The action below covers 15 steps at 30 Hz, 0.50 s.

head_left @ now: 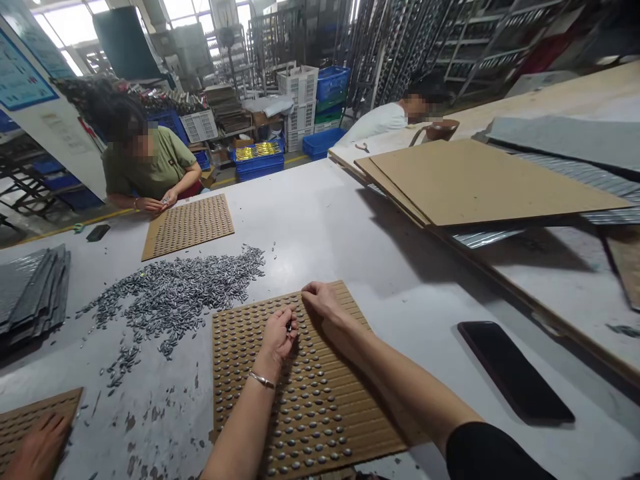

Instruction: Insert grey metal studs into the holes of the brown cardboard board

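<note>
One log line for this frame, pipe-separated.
left hand: curled around pieces, over board | right hand: fingertips at board's far edge | board: partly filled, right strip bare | phone: right of board

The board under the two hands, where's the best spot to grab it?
I'd pinch the board at its right edge, coming from the right: it lies flat, and that side is bare, while pieces run almost to the left edge.

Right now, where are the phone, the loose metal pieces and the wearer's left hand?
Phone point(515, 371): head view, dark upper face.
Loose metal pieces point(183, 293): head view, middle of heap.
Left hand point(275, 337): head view, back of hand.
</note>
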### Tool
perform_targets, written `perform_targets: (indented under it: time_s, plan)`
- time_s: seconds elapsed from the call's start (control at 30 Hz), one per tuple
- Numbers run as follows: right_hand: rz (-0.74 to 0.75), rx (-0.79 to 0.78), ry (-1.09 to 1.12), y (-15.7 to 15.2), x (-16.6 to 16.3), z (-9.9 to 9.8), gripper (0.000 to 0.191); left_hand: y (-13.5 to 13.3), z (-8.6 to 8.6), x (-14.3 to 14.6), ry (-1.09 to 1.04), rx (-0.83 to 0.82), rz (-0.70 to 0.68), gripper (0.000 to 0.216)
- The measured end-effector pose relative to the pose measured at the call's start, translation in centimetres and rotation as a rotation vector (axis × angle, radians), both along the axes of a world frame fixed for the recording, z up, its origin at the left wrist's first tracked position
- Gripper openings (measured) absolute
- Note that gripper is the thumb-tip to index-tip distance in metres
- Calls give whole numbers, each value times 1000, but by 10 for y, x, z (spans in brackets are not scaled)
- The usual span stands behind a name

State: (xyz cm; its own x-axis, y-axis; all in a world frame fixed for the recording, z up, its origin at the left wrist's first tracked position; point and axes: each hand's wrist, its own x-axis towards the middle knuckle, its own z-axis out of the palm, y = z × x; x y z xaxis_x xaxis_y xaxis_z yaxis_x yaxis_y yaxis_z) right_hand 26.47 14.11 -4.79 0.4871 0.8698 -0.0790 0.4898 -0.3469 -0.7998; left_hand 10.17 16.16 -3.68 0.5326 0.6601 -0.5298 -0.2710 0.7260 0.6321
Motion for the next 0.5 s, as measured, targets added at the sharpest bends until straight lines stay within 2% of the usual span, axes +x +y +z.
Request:
perform_targets:
  time_s: [0.17, 0.4, 0.5]
  plan:
    - [-19, -79, -50, 7, -5, -2, 19, 3, -3, 1, -11, 6, 28, 28]
    - [2, -191, -181, 15, -2, 7, 13, 3, -6, 5, -2, 5, 97, 28]
    - [-27, -191, -212, 13, -2, 13, 25, 4, -6, 6, -4, -4, 101, 28]
